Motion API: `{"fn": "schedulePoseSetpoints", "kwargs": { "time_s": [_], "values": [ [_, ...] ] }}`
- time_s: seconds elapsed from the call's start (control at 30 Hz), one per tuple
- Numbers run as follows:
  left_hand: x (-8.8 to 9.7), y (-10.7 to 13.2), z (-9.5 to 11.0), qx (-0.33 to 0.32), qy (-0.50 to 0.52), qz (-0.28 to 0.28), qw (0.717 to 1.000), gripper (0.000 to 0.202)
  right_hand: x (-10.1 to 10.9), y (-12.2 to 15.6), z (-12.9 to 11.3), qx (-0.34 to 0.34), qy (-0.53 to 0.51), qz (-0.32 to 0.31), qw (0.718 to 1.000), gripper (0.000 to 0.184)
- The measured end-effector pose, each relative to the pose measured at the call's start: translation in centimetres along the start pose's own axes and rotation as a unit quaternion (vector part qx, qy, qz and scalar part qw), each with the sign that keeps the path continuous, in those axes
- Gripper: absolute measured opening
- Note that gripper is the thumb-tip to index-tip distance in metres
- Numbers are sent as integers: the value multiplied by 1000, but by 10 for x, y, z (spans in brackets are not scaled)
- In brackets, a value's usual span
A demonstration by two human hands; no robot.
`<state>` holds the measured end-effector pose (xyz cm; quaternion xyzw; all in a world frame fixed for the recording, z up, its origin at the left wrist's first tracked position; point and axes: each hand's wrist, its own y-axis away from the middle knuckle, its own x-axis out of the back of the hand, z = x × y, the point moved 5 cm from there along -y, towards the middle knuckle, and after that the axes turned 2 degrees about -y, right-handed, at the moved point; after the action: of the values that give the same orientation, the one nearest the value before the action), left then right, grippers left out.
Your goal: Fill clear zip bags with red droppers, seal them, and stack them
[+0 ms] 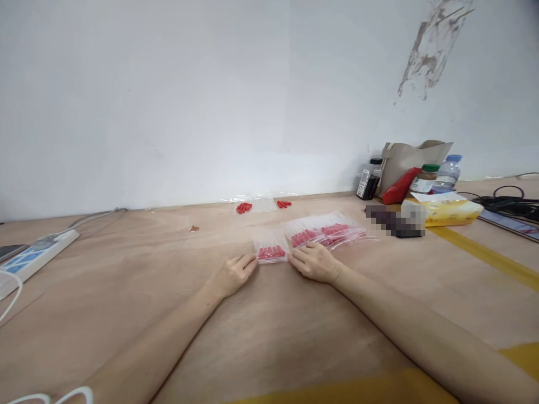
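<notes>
A small clear zip bag (269, 241) with several small red pieces in a row lies flat on the table. My left hand (238, 274) has its closed fingertips at the bag's lower left corner. At the opposite corner, the curled fingers of my right hand (314, 262) pinch the bag's edge; their exact grip is partly hidden. Just beyond my right hand rests an overlapping pile of similar filled bags (328, 229). Two loose heaps of red pieces, a left one (243, 208) and a right one (284, 204), lie near the wall on clear plastic.
A white power strip (42, 261) lies at the left. On the right are a dark bottle (369, 182), a grey bag (406, 163), a green-lidded jar (423, 180), a yellow tissue pack (452, 210), black cables (514, 206) and a phone (511, 225). A wall closes off the back.
</notes>
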<state>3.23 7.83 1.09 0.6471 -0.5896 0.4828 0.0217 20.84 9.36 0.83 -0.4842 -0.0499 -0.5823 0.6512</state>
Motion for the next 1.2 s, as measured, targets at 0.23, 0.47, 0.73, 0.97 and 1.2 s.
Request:
{"fn": "schedulePoseSetpoints", "kwargs": {
  "time_s": [0.23, 0.47, 0.73, 0.97, 1.2],
  "values": [
    [-4, -4, 0, 7, -7, -43, 999, 28, -1, -1, 0, 9, -4, -3, 1000, 22],
    [-4, -3, -2, 34, 28, -15, 999, 27, 0, -1, 3, -36, 19, -1, 999, 19],
    [-2, -3, 0, 46, 43, 9, 998, 24, -7, -42, -29, 0, -8, 19, 1000, 21],
    [0, -2, -2, 44, 58, 2, 997, 30, -11, -54, -34, 40, -24, 18, 999, 28],
    [7, -2, 2, 53, 31, 19, 998, 21, -2, -46, -32, 67, 32, 53, 996, 25]
  ]
}}
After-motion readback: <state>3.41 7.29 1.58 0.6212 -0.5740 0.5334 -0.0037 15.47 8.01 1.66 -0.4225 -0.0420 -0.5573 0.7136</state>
